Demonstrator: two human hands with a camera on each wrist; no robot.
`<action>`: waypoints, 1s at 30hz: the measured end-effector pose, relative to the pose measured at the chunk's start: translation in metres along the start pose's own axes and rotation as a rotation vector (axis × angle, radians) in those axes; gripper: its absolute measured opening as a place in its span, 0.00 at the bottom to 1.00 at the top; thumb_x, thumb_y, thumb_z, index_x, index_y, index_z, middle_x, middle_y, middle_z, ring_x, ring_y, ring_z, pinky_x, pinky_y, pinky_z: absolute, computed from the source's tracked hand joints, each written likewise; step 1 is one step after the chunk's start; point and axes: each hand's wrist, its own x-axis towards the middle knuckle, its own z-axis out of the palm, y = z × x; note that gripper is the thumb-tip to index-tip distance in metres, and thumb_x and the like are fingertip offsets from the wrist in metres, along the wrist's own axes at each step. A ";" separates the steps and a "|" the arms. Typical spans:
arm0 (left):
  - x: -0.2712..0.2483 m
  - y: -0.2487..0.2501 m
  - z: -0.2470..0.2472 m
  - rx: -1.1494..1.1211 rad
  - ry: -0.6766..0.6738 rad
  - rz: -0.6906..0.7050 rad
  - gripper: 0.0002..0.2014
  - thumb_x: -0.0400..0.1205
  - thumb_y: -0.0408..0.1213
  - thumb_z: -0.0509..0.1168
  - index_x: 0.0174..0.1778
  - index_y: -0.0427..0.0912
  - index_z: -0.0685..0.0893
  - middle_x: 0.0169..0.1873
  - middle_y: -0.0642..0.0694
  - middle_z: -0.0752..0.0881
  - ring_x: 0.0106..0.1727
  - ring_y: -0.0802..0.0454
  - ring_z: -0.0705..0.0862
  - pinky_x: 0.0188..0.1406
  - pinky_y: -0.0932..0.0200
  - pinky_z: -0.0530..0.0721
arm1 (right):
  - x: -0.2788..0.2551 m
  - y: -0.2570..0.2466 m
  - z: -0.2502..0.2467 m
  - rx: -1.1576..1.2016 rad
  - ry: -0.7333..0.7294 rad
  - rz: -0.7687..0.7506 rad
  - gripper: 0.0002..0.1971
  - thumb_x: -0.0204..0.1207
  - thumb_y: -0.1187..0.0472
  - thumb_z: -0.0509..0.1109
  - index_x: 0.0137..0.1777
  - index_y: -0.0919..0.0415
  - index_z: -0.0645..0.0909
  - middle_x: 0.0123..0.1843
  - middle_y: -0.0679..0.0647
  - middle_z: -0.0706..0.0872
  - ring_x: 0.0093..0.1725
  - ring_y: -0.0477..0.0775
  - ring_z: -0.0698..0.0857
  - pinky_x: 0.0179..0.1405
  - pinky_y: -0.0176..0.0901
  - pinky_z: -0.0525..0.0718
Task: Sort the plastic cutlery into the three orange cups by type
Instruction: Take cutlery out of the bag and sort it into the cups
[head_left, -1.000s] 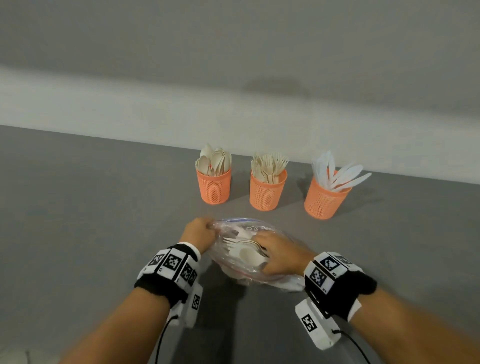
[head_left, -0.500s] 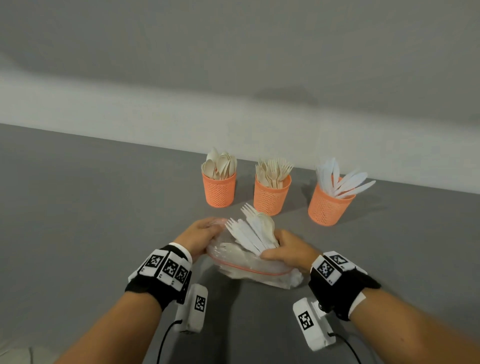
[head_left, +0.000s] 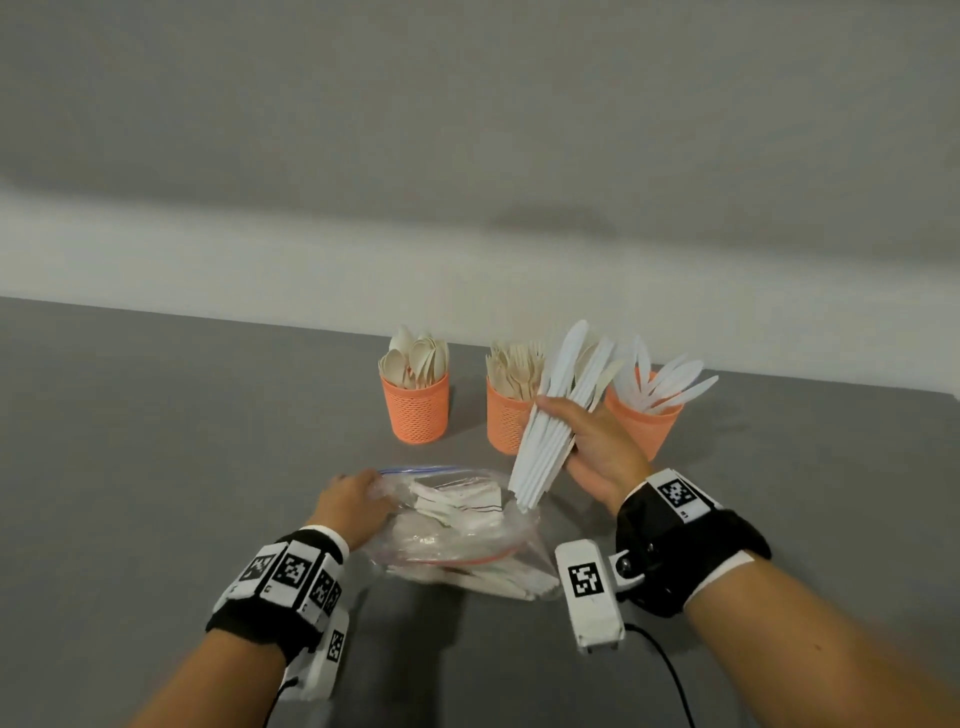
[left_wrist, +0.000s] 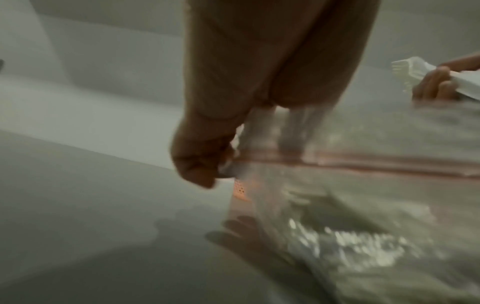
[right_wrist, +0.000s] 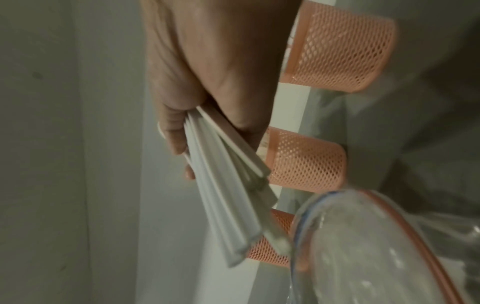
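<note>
Three orange mesh cups stand in a row at the back of the grey table: the left cup (head_left: 415, 410) holds spoons, the middle cup (head_left: 506, 421) forks, the right cup (head_left: 652, 421) white knives. My right hand (head_left: 587, 441) grips a bundle of white cutlery (head_left: 556, 410) lifted clear above the bag, in front of the middle and right cups. The bundle's handles (right_wrist: 228, 197) fan out below my fingers. My left hand (head_left: 353, 501) pinches the rim of a clear zip bag (head_left: 457, 525) that lies on the table with more cutlery inside; its thumb and finger (left_wrist: 205, 162) hold the seal.
A pale wall strip runs behind the cups. Bare grey tabletop (head_left: 156, 467) stretches to the left and right of the bag. Sensor bands with cables sit on both wrists.
My right hand pulled a bundle of cutlery out of the bag and raised it up and to the right, toward the cups. My left hand stayed on the bag's rim.
</note>
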 end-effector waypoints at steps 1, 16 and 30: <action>-0.002 0.003 -0.004 0.034 0.032 0.025 0.24 0.75 0.49 0.67 0.65 0.44 0.77 0.65 0.36 0.76 0.67 0.37 0.74 0.71 0.45 0.71 | -0.001 -0.003 0.001 -0.024 -0.019 0.011 0.05 0.76 0.72 0.65 0.46 0.64 0.81 0.31 0.55 0.86 0.31 0.48 0.88 0.32 0.40 0.88; -0.029 0.122 -0.002 -1.162 -0.513 0.263 0.22 0.68 0.34 0.69 0.57 0.26 0.82 0.46 0.34 0.86 0.46 0.43 0.86 0.40 0.55 0.88 | -0.014 0.000 0.027 -0.386 -0.498 0.344 0.06 0.73 0.76 0.67 0.41 0.67 0.80 0.25 0.55 0.84 0.26 0.48 0.86 0.30 0.39 0.87; -0.020 0.134 -0.003 -1.472 -0.394 0.175 0.17 0.79 0.37 0.65 0.62 0.32 0.79 0.50 0.37 0.87 0.44 0.48 0.89 0.42 0.56 0.89 | -0.014 0.011 0.019 -1.387 -0.150 -0.552 0.16 0.82 0.59 0.59 0.64 0.67 0.71 0.57 0.59 0.77 0.54 0.54 0.76 0.47 0.37 0.69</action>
